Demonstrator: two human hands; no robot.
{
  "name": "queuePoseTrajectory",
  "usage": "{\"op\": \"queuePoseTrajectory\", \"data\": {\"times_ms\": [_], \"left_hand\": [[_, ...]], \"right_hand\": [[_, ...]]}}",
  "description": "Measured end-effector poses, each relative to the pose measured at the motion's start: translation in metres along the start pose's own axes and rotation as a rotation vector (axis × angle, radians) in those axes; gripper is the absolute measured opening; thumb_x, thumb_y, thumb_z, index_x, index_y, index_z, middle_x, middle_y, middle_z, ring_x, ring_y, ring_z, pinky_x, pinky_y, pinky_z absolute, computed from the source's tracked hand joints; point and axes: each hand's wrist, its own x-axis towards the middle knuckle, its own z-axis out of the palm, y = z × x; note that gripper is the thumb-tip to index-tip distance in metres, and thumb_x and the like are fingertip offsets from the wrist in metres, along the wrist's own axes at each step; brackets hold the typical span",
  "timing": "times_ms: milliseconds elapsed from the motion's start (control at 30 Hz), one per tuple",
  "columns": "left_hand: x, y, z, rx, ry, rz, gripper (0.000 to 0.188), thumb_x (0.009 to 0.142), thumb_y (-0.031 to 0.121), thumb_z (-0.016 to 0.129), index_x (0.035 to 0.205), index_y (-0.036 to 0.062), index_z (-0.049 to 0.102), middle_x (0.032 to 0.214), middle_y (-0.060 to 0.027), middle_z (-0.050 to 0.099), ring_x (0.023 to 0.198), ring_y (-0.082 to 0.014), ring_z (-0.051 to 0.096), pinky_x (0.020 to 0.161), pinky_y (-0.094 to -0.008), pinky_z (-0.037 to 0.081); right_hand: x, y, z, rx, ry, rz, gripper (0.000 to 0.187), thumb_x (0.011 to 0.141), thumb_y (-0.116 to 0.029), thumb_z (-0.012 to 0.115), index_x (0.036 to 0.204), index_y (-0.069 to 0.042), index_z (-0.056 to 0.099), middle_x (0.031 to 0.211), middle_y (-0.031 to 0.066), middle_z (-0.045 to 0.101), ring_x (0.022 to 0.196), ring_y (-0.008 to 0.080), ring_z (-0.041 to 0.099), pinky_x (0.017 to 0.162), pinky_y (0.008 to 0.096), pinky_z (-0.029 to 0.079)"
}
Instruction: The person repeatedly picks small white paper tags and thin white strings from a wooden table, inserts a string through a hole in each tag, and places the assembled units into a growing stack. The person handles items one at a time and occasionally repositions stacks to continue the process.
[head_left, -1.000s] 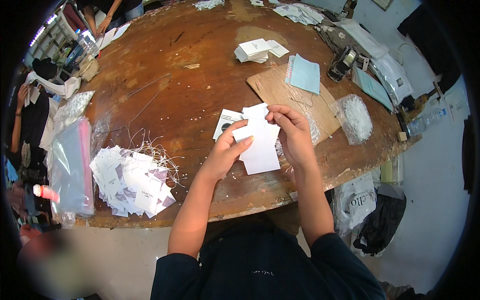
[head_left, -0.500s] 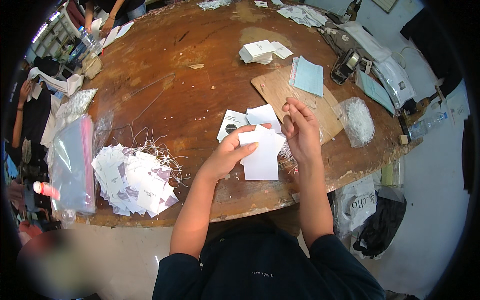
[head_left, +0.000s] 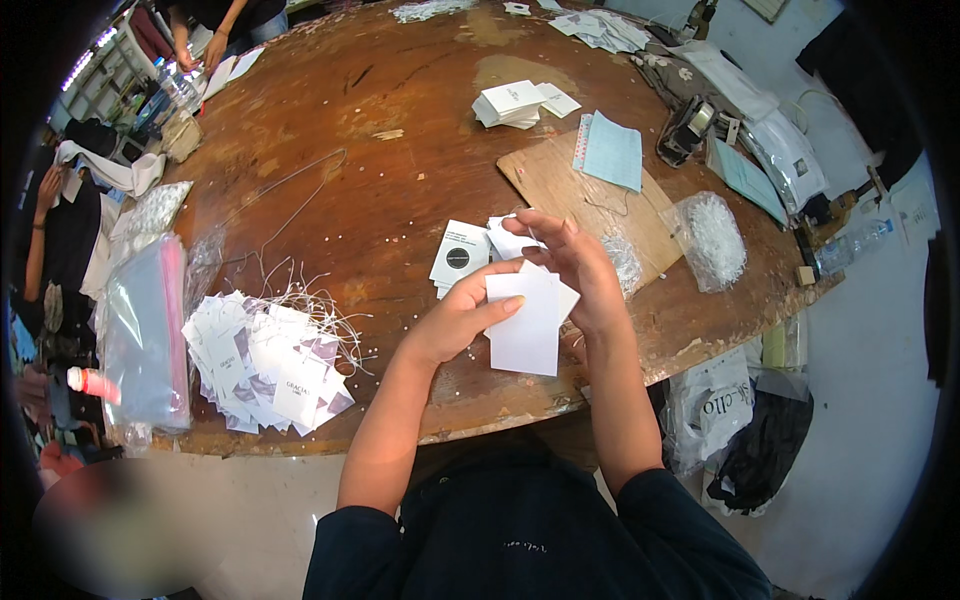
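My left hand point(head_left: 462, 318) is closed on white cards point(head_left: 526, 335), its thumb lying across the top one. They overlap unevenly, one corner jutting out on the right. Just beyond them my right hand point(head_left: 575, 262) reaches leftward, fingers stretched and bent, spread over the cards' far edge; I make out nothing in it. Its fingers partly cover loose white cards point(head_left: 508, 240) on the table. Beside those lie printed cards point(head_left: 458, 252) with a black circle. To the left spreads a heap of hang tags point(head_left: 270, 360) with white strings point(head_left: 315, 300).
A wooden board point(head_left: 560, 190) bears a light blue sheet point(head_left: 612, 152). Right of it sits a clear bag of white strings point(head_left: 712, 242). Stacked cards point(head_left: 510, 103) stand farther back. Plastic sleeves point(head_left: 145, 335) lie at the left edge. Another person's hands point(head_left: 205, 50) work at the far left.
My right hand has come down and left, from raised bunched fingers to stretched ones over the cards. The cards in my left hand have shifted slightly toward me.
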Motion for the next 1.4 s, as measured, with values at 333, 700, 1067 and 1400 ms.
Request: {"op": "queuePoseTrajectory", "data": {"times_ms": [333, 700, 1067, 1400], "left_hand": [[-0.004, 0.007, 0.001, 0.038, 0.09, 0.09, 0.054, 0.101, 0.015, 0.062, 0.148, -0.0031, 0.043, 0.129, -0.0113, 0.063, 0.115, -0.0151, 0.062, 0.099, -0.0324, 0.05], [0.0, 0.006, 0.001, 0.107, 0.03, 0.092, 0.048, 0.102, 0.014, 0.061, 0.145, -0.003, 0.046, 0.134, -0.0115, 0.062, 0.118, -0.0142, 0.06, 0.101, -0.0315, 0.049], [0.008, 0.0, -0.002, 0.214, 0.414, 0.26, 0.043, 0.102, 0.015, 0.062, 0.139, -0.0038, 0.051, 0.118, -0.0094, 0.065, 0.104, -0.0112, 0.06, 0.09, -0.0281, 0.05], [0.01, -0.008, -0.006, 0.304, 0.386, 0.295, 0.045, 0.1, 0.015, 0.065, 0.138, -0.0041, 0.051, 0.12, -0.0088, 0.064, 0.105, -0.0112, 0.06, 0.09, -0.0285, 0.05]], "right_hand": [[-0.004, 0.0, -0.002, -0.021, -0.153, 0.025, 0.059, 0.107, -0.043, 0.041, 0.137, 0.004, 0.057, 0.135, 0.0203, 0.063, 0.128, 0.0302, 0.056, 0.109, 0.0434, 0.044], [0.012, -0.018, -0.024, 0.361, 0.379, -0.273, 0.029, 0.102, -0.016, 0.06, 0.126, 0.0, 0.056, 0.107, 0.0083, 0.065, 0.086, 0.0119, 0.057, 0.072, 0.0247, 0.05], [-0.013, 0.018, 0.025, -0.709, 0.384, -0.226, 0.009, 0.1, -0.008, 0.063, 0.099, 0.001, 0.064, 0.081, 0.0029, 0.066, 0.069, 0.0068, 0.055, 0.059, 0.0211, 0.044], [-0.005, 0.032, 0.027, -1.155, 0.388, -0.554, 0.007, 0.092, 0.001, 0.064, 0.096, 0.002, 0.058, 0.082, 0.018, 0.061, 0.07, 0.0307, 0.06, 0.064, 0.037, 0.048]]}}
